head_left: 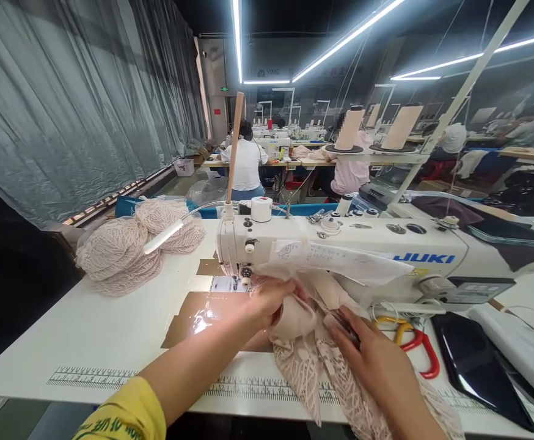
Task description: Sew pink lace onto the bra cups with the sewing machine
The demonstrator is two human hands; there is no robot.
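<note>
My left hand (274,299) is closed on the upper edge of a pale pink lace garment (308,354), close to the needle area of a white JUKI sewing machine (340,244). My right hand (368,348) rests on the garment's right side, fingers pressed together, pinching the fabric next to a small dark tool whose shape I cannot make out. The lace hangs over the table's front edge. A paper slip (340,256) is stuck to the machine's front.
A pile of pink lace pieces in plastic (129,244) lies at the left on the white table (88,330). Red and yellow scissors (413,342) and a black tray (473,360) lie at the right. Thread cones (402,128) stand behind the machine. Other people sew farther back.
</note>
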